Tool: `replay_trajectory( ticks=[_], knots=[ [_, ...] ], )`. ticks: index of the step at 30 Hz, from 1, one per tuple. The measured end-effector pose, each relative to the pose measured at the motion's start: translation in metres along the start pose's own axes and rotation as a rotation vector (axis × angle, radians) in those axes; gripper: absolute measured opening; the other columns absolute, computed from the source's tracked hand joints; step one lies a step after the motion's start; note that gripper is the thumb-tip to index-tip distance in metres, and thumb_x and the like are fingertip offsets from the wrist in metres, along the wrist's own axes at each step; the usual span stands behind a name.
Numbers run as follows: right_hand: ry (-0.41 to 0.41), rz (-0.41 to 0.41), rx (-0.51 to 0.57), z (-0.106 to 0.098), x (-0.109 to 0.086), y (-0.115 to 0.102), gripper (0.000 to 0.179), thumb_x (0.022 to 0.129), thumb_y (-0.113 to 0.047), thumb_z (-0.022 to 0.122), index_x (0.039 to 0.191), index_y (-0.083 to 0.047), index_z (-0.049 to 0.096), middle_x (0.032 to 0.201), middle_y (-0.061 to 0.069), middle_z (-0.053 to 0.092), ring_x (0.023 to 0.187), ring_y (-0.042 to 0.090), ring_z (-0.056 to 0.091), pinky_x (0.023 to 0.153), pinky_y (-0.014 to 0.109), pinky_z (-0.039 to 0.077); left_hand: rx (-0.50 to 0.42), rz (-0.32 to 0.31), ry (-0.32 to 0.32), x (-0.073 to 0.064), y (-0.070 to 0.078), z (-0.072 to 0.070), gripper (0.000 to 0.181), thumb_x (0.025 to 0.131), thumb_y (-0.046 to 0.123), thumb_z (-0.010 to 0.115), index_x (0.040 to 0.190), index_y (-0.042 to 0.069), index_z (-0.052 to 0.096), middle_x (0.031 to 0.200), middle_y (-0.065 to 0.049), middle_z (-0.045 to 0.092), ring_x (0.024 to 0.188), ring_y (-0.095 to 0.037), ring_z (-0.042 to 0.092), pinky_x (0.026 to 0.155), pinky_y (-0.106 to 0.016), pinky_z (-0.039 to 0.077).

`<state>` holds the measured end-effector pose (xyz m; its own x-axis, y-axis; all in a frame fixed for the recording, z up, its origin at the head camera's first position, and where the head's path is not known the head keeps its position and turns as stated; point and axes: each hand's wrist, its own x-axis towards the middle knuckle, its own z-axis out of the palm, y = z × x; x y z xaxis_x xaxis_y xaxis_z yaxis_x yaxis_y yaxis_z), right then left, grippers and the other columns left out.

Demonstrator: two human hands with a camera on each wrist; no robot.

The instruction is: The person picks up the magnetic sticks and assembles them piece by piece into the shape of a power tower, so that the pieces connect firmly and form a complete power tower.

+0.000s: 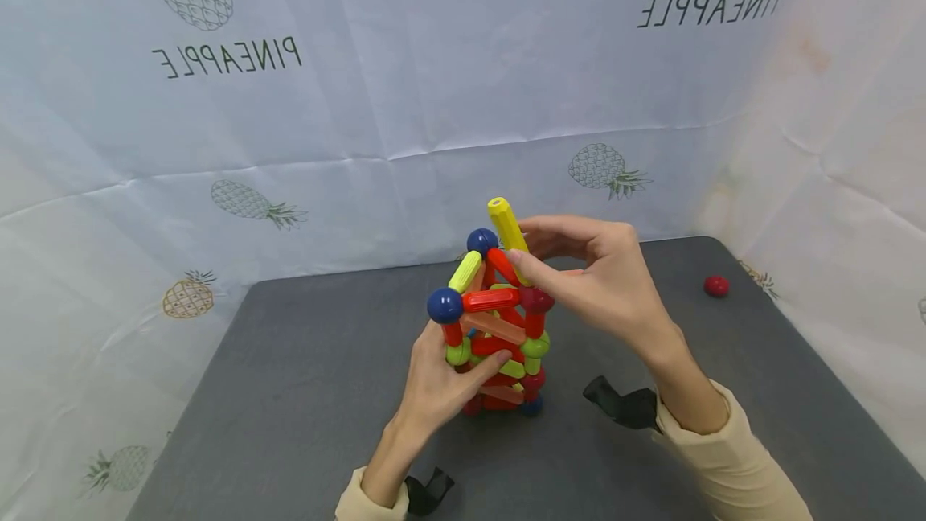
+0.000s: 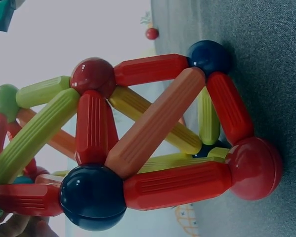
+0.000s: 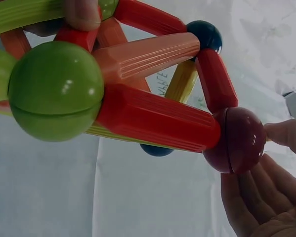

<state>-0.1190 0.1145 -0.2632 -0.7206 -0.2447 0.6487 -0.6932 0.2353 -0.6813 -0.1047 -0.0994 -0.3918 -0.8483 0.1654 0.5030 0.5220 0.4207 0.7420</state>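
Observation:
A tower of magnetic rods and balls (image 1: 494, 327) stands on the grey tabletop. My left hand (image 1: 437, 384) grips its left side at mid-height, the thumb lying across the front. At the top right corner, my right hand (image 1: 608, 280) pinches a yellow magnetic rod (image 1: 508, 225), which points up and slightly left. The rod's lower end is at the dark red corner ball (image 3: 236, 139); whether they touch is hidden by the thumb. Two blue balls, one of them the front left ball (image 1: 444, 305), mark other top corners. The left wrist view shows the lower tiers, with a red ball (image 2: 255, 169) at the base.
A loose red ball (image 1: 717, 286) lies on the table (image 1: 311, 360) at the far right. White cloth (image 1: 434, 63) printed with pineapples hangs behind and beside the table. Black straps, such as the right strap (image 1: 629, 406), hang near both wrists.

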Motion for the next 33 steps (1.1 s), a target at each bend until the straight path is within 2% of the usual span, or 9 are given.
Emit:
replay_trajectory(
  ticks=[10,20,24,27,29,31,33],
  knots=[
    [-0.02,-0.019,-0.042,0.002,0.001,0.002,0.034,0.084,0.001,0.079,0.117,-0.003,0.075,0.093,0.008,0.078,0.079,0.006,0.072,0.077,0.019,0.06,0.005,-0.011,-0.006,0.002,0.0,-0.002,0.072,0.083,0.03,0.086,0.143,0.022,0.047,0.133,0.006,0.064,0.119,-0.011,0.067,0.097,-0.033,0.058],
    [-0.032,-0.039,-0.044,0.004,0.003,0.001,0.037,0.085,0.001,0.079,0.121,-0.005,0.074,0.092,0.006,0.078,0.08,0.006,0.073,0.08,0.019,0.06,0.01,0.029,-0.005,0.003,-0.002,-0.004,0.071,0.085,0.03,0.085,0.144,0.022,0.047,0.133,0.002,0.065,0.117,-0.015,0.068,0.095,-0.036,0.059],
    [0.027,-0.039,-0.03,0.001,0.001,0.008,0.035,0.088,0.001,0.076,0.123,-0.003,0.073,0.101,0.012,0.077,0.088,0.002,0.072,0.086,0.016,0.058,-0.003,0.019,-0.015,0.002,-0.002,-0.004,0.072,0.084,0.029,0.085,0.145,0.024,0.046,0.133,0.005,0.064,0.119,-0.012,0.067,0.097,-0.034,0.059],
    [0.125,-0.023,-0.042,-0.003,0.003,0.028,0.031,0.091,0.002,0.071,0.122,0.0,0.072,0.108,0.017,0.075,0.094,0.001,0.071,0.09,0.013,0.055,-0.009,0.008,-0.022,0.001,-0.002,-0.004,0.071,0.084,0.03,0.085,0.144,0.025,0.047,0.133,0.006,0.064,0.12,-0.011,0.066,0.097,-0.033,0.058],
    [0.169,-0.012,-0.105,-0.005,0.006,0.052,0.028,0.092,-0.001,0.07,0.12,-0.001,0.073,0.109,0.018,0.074,0.094,0.005,0.07,0.091,0.014,0.054,-0.011,0.006,-0.022,0.001,-0.002,-0.004,0.07,0.085,0.031,0.085,0.144,0.025,0.048,0.132,0.006,0.065,0.119,-0.011,0.066,0.097,-0.034,0.058],
    [0.163,0.017,-0.211,-0.005,0.008,0.084,0.024,0.094,-0.004,0.07,0.117,-0.001,0.074,0.106,0.018,0.075,0.093,0.014,0.07,0.09,0.024,0.057,-0.01,0.011,-0.02,0.001,-0.003,-0.004,0.07,0.085,0.031,0.085,0.144,0.024,0.048,0.132,0.005,0.065,0.12,-0.011,0.066,0.097,-0.035,0.058],
    [0.104,0.07,-0.34,-0.005,0.007,0.12,0.024,0.094,-0.006,0.069,0.117,-0.001,0.075,0.105,0.019,0.076,0.093,0.025,0.071,0.087,0.036,0.059,-0.015,0.011,-0.019,0.001,-0.004,-0.004,0.07,0.085,0.03,0.085,0.144,0.024,0.048,0.132,0.006,0.065,0.12,-0.012,0.066,0.098,-0.035,0.058]
  ],
)
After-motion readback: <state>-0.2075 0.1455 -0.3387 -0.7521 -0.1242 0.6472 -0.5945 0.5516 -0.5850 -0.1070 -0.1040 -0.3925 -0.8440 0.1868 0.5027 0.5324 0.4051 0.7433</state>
